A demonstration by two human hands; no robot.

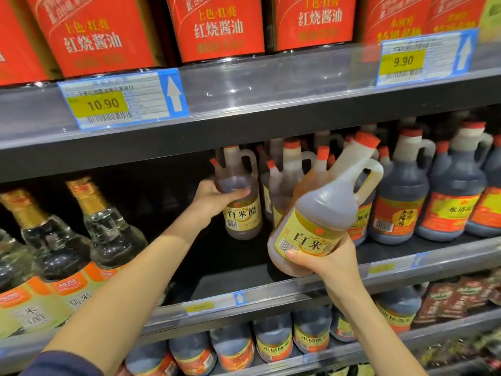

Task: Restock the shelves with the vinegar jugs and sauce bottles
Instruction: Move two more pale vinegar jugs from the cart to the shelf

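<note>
My left hand (215,198) reaches deep into the middle shelf (298,289) and grips a white rice vinegar jug (240,207) with a yellow label and orange cap, standing upright near the back. My right hand (326,263) holds a second, similar vinegar jug (322,210) by its base, tilted to the right, in front of the shelf edge. More yellow-label jugs (287,172) stand behind it, partly hidden.
Dark vinegar jugs with red labels (447,191) fill the shelf's right side. Clear glass bottles with gold necks (81,240) stand on the left. Red soy sauce containers (217,25) sit on the shelf above. Further jugs (273,340) line the shelf below.
</note>
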